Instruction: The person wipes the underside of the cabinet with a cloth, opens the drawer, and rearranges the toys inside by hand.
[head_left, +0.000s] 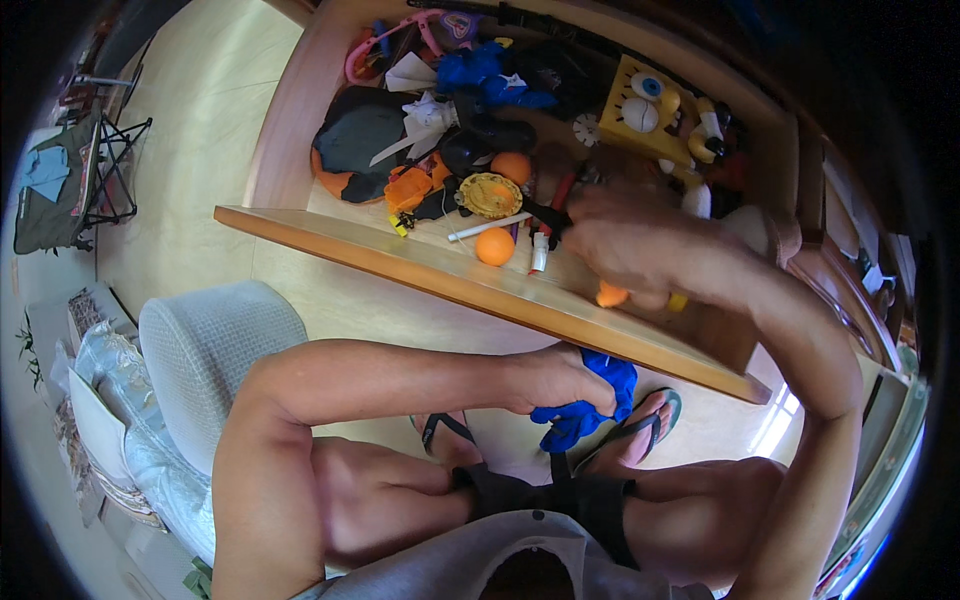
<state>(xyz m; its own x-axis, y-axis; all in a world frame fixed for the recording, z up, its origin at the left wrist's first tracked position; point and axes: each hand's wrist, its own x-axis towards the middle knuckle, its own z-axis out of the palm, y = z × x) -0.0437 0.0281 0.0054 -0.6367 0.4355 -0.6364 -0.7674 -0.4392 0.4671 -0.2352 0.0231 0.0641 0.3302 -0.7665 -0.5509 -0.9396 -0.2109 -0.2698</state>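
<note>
My left hand (574, 381) grips a crumpled blue cloth (577, 427) just outside the front panel of an open wooden drawer (420, 277). Inside the drawer, my right hand (619, 232) reaches down among mixed toys and small items. Its fingers are blurred and partly hidden, so a hold cannot be made out. By its fingertips lie a black strap-like piece (546, 215), a red stick-like item (562, 191) and a small orange object (612, 294). Left of these are a round yellow item (490, 196), a white stick (487, 226) and orange balls (495, 247).
A yellow cartoon-character toy (645, 112) stands at the drawer's back right. Blue crumpled material (480, 71) and a dark round item with orange edging (360, 139) lie left. A grey upholstered seat (217, 352) stands left; a folding chair (60, 184) is beyond.
</note>
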